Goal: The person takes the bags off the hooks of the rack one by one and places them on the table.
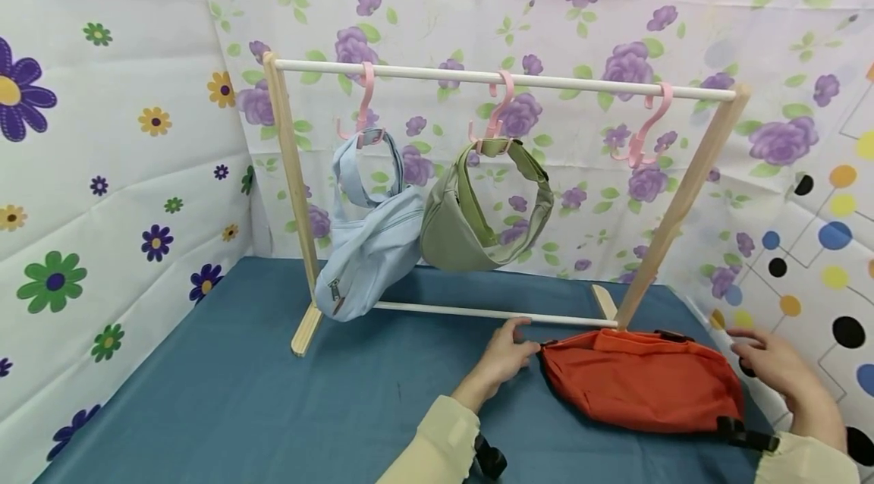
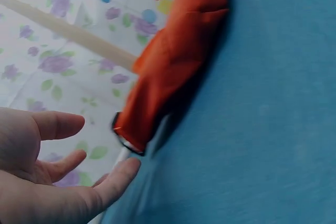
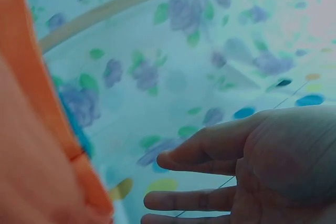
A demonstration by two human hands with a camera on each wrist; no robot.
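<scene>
An orange-red waist bag lies on the blue cloth at the right, in front of the rack's right foot. My left hand is at its left end, fingers spread; the left wrist view shows a gap between the fingers and the bag's end. To the right of the bag, my right hand is held apart from it with fingers extended, as the right wrist view also shows. A light blue waist bag and a grey-green one hang by their straps from pink hooks on the rack.
A wooden rack with a white top rail spans the back of the table. Its right-hand pink hook carries no bag. A white lower bar joins the feet. Patterned curtains stand behind and at both sides.
</scene>
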